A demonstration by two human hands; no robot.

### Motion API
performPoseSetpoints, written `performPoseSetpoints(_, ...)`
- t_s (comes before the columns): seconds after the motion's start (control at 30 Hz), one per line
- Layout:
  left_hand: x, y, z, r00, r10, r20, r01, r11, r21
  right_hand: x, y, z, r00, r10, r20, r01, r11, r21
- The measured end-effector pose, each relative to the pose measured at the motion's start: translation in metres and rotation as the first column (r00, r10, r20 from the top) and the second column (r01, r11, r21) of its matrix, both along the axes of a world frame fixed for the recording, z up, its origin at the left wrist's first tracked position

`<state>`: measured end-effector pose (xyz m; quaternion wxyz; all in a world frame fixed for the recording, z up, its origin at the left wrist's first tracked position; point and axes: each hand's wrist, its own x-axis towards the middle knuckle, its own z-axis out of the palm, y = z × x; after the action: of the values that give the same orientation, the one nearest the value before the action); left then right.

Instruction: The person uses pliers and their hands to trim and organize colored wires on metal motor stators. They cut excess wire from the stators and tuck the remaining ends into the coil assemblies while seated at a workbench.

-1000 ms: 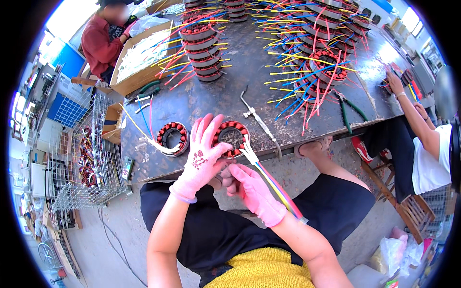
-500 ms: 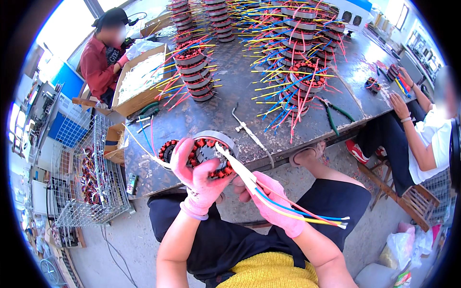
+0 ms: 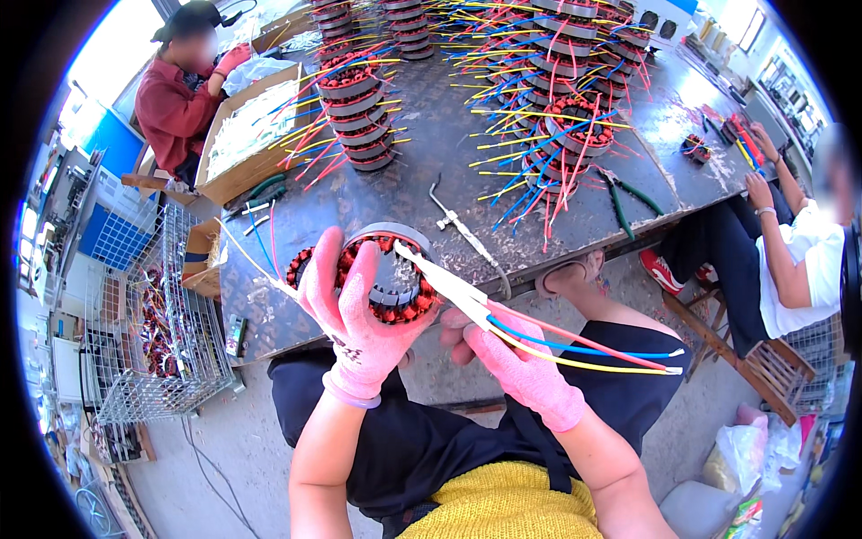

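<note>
Dark tabletop edge [image 3: 278,340] behind stator ring [image 3: 409,308]; left hand [image 3: 359,331] clasps it; right hand [image 3: 521,366] grip unclear; bent tool [image 3: 465,234] apart, ring's two o'clock.

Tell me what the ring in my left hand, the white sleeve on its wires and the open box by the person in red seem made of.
Ring: probably metal, with a dull grey outer band.
White sleeve: matte and flexible-looking, perhaps woven fibre or plastic; I can't tell which.
Open box: likely cardboard, judging by its matte brown walls.

No legible txt; dark print [image 3: 348,350] on L glove [image 3: 364,325] unclear.
</note>
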<state>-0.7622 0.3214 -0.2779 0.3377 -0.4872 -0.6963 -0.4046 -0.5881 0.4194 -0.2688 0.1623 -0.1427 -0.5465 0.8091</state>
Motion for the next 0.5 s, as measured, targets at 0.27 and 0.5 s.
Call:
performPoseSetpoints(0.27,-0.002,-0.002,0.003,1.000,0.015,-0.023,-0.016,0.998,-0.053,-0.003,-0.003,0.006,0.998,-0.064,0.024,0.062,0.994,0.095)
performPoseSetpoints(0.5,0.003,-0.007,-0.002,0.995,0.062,-0.084,-0.063,0.998,-0.007,-0.007,0.002,0.003,0.968,-0.191,-0.161,0.245,0.592,0.768)
